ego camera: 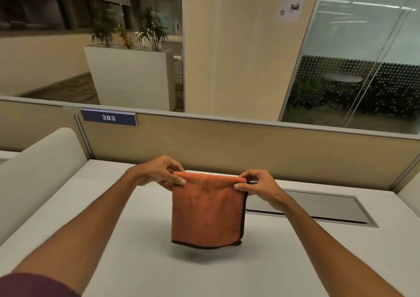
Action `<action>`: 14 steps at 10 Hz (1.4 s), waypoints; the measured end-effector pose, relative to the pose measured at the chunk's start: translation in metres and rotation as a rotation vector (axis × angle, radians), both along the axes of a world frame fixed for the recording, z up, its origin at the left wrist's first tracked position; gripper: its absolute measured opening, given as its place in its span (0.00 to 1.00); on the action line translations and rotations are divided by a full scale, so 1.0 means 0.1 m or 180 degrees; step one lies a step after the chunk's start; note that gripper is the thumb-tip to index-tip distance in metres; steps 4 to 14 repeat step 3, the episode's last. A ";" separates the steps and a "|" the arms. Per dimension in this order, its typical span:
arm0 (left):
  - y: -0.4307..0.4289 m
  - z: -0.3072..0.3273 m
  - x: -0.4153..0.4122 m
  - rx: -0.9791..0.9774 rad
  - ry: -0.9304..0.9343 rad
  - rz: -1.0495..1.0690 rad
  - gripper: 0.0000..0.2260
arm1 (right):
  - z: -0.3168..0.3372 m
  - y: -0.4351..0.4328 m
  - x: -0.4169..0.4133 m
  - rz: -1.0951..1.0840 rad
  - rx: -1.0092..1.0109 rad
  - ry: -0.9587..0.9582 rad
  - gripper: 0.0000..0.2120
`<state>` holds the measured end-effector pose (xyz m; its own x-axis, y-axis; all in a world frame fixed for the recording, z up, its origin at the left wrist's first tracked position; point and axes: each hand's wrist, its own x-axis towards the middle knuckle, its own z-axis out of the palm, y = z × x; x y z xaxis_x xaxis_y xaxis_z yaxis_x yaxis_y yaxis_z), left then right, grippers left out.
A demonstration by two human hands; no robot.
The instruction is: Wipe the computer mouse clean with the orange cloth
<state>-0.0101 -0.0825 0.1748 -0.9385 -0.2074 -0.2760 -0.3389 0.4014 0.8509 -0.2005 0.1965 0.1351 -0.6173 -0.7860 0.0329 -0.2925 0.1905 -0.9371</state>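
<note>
An orange cloth [206, 210] with a dark hem hangs folded in the air above the white desk [141, 251]. My left hand [159, 171] pinches its upper left corner between thumb and fingers. My right hand [259, 186] pinches the upper right corner the same way. The cloth's lower edge hangs just above the desk and casts a shadow below it. No computer mouse is in view.
A grey cable hatch [318, 205] is set into the desk to the right of the cloth. A beige partition [227, 142] with a blue "383" label [108, 117] closes the desk's far side. A rounded white divider [38, 167] stands at the left.
</note>
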 end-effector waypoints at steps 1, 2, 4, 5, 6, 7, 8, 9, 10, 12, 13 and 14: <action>-0.08 -0.35 -0.21 -0.0251 -0.0250 0.0294 0.09 | -0.28 -0.25 -0.14 -0.0069 0.0406 -0.0119 0.08; -0.13 -0.60 -0.37 -0.0448 -0.0207 0.0573 0.07 | -0.48 -0.44 -0.24 -0.0177 0.0597 -0.0112 0.08; -0.16 -0.95 -0.60 -0.0697 0.0106 0.1235 0.11 | -0.73 -0.73 -0.38 -0.0704 0.0754 0.0252 0.09; -0.16 -0.95 -0.60 -0.0697 0.0106 0.1235 0.11 | -0.73 -0.73 -0.38 -0.0704 0.0754 0.0252 0.09; -0.16 -0.95 -0.60 -0.0697 0.0106 0.1235 0.11 | -0.73 -0.73 -0.38 -0.0704 0.0754 0.0252 0.09; -0.16 -0.95 -0.60 -0.0697 0.0106 0.1235 0.11 | -0.73 -0.73 -0.38 -0.0704 0.0754 0.0252 0.09; -0.16 -0.95 -0.60 -0.0697 0.0106 0.1235 0.11 | -0.73 -0.73 -0.38 -0.0704 0.0754 0.0252 0.09; -0.16 -0.95 -0.60 -0.0697 0.0106 0.1235 0.11 | -0.73 -0.73 -0.38 -0.0704 0.0754 0.0252 0.09; -0.16 -0.95 -0.60 -0.0697 0.0106 0.1235 0.11 | -0.73 -0.73 -0.38 -0.0704 0.0754 0.0252 0.09; -0.16 -0.95 -0.60 -0.0697 0.0106 0.1235 0.11 | -0.73 -0.73 -0.38 -0.0704 0.0754 0.0252 0.09; -0.16 -0.95 -0.60 -0.0697 0.0106 0.1235 0.11 | -0.73 -0.73 -0.38 -0.0704 0.0754 0.0252 0.09; -0.16 -0.95 -0.60 -0.0697 0.0106 0.1235 0.11 | -0.73 -0.73 -0.38 -0.0704 0.0754 0.0252 0.09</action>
